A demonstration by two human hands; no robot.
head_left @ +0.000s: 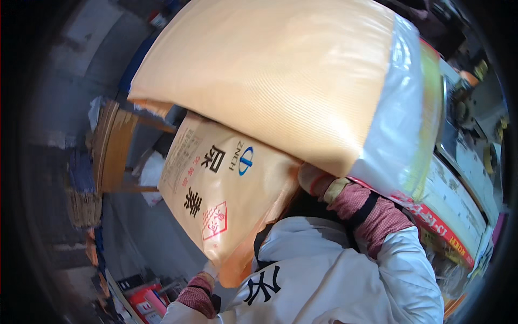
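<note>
A large, full, peach-coloured woven sack (pixel 270 75) fills the upper middle, with a clear plastic band (pixel 396 119) at its right end. Below it hangs a second peach sack (pixel 232 189), flatter, with dark characters and a blue emblem printed on it. My left hand (pixel 209 269) grips this printed sack at its lower corner; most of the fingers are behind the corner. My right hand (pixel 311 178) is closed at its upper right edge, just under the large sack, with the fingertips hidden. Checked red cuffs cover both forearms.
Right of the large sack lie red-and-white printed packaging (pixel 440 229) and a white worktop (pixel 456 189) with clutter behind. To the left stand a wooden chair (pixel 116 151) and a stack of folded sacks or cardboard (pixel 83 208). Red boxes (pixel 145 302) sit at the lower left.
</note>
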